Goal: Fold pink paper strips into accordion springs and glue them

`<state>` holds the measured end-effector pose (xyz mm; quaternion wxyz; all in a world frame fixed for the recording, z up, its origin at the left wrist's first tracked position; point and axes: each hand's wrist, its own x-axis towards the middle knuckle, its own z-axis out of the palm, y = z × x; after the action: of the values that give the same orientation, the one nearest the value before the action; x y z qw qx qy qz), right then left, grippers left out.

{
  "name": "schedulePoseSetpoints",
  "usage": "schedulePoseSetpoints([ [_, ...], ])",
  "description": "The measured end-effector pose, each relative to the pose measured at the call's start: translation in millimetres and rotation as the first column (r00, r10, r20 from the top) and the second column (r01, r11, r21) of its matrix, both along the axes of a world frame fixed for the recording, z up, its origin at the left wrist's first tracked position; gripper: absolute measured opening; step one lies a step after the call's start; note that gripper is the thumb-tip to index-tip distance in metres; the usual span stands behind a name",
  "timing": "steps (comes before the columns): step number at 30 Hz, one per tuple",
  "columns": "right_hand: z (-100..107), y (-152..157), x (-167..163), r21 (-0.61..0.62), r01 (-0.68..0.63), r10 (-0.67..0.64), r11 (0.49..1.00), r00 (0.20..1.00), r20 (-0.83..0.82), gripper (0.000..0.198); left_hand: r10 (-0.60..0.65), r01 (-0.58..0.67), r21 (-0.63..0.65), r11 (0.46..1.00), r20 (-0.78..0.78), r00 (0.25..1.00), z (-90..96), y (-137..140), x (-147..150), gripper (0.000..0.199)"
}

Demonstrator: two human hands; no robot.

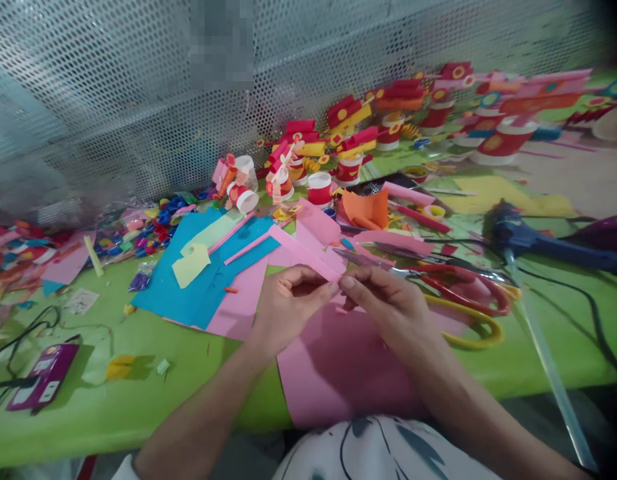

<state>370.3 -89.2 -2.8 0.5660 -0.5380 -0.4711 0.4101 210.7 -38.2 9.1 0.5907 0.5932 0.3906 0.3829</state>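
Note:
Between the fingertips of both hands is a narrow strip of pink paper (304, 251), pinched near its close end while its far end slants up and to the left. My left hand (294, 298) closes thumb and forefinger on the strip. My right hand (385, 300) pinches the same end, its thumb almost touching the left one. Below the hands lies a large sheet of pink paper (338, 373) at the table's front edge. Blue paper (163, 287) with pale green scraps on it is left of the hands. Red-handled scissors (503, 300) and yellow-handled scissors (488, 340) lie beside my right hand.
A blue glue gun (538, 243) with a long clear glue stick (553, 373) stands at the right, its cord trailing. Paper-cup models (351, 167) line the back by a perforated metal panel (138, 80). A purple power strip (44, 377) with cables sits at the left.

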Motion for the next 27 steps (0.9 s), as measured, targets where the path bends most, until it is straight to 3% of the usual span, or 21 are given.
schedulePoseSetpoints([
  [7, -9.1, 3.7, -1.2, -0.037, -0.028, 0.023, 0.999, 0.991, -0.129, 0.023, 0.097, -0.095, 0.039, 0.995, -0.038, 0.995, 5.0, -3.2, 0.0, 0.012],
  [13, -13.2, 1.9, 1.5, -0.008, -0.036, 0.033, 0.999, 0.980, -0.198, 0.018, 0.059, -0.059, 0.013, 0.998, 0.022, 0.998, 5.4, -3.6, 1.2, 0.007],
  [16, -12.9, 1.6, 1.8, -0.027, -0.028, 0.020, 0.999, 0.968, -0.251, 0.019, 0.071, -0.049, -0.150, 0.987, 0.143, 0.987, 2.6, 0.6, 1.4, 0.005],
  [20, -10.0, 1.7, 1.8, -0.045, -0.066, 0.054, 0.997, 0.975, -0.216, 0.022, 0.092, 0.051, -0.459, 0.887, 0.283, 0.955, -3.9, 6.5, 1.1, 0.019],
  [23, -7.6, 2.2, 1.7, -0.060, -0.091, 0.077, 0.994, 0.976, -0.206, 0.024, 0.027, 0.121, -0.493, 0.862, 0.281, 0.959, -8.0, 7.8, -0.6, 0.025],
  [27, -8.3, 3.0, 1.5, -0.069, -0.085, 0.067, 0.994, 0.971, -0.228, 0.026, 0.031, 0.095, -0.464, 0.881, 0.257, 0.966, -9.6, 7.7, -1.6, 0.022],
])
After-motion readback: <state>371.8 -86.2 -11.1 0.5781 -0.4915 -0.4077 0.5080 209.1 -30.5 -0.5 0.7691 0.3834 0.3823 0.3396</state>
